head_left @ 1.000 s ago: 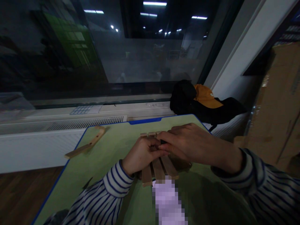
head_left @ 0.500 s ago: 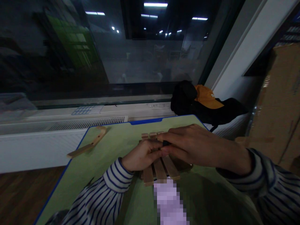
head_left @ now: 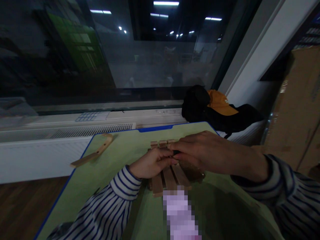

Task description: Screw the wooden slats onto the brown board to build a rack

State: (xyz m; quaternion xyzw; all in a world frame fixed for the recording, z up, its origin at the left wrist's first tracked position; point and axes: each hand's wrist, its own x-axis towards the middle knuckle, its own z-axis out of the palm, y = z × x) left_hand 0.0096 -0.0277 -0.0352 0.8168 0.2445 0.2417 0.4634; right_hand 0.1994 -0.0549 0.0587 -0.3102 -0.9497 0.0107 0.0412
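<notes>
Slatted wooden piece (head_left: 170, 180) lay on the green, blue-edged worktop (head_left: 130, 146) in front of the person, its slats running away from the body, with the left hand (head_left: 148, 164) and right hand (head_left: 207, 153) meeting over its middle. The right fingers (head_left: 178, 145) were pinched around a small dark object (head_left: 176, 152), too hidden to identify. The left fingers were curled in against it from the other side, their tips just beside or touching it; whether they gripped it, or the wood beneath, I could not tell.

Against the view a second ago, little had changed: the right hand and its wrist had shifted slightly to the right, and the dark object sat a touch further right as well. From half a second ago, both hands held almost the same pose. The slatted piece had kept its place, and so had the bent wooden part (head_left: 90, 158) at the far left of the worktop, well apart from the hands. A pixelated lilac patch (head_left: 180, 213) showed at the near end of the slats, as before, while the orange cap (head_left: 222, 102) rested unmoved beyond the worktop's far right corner
</notes>
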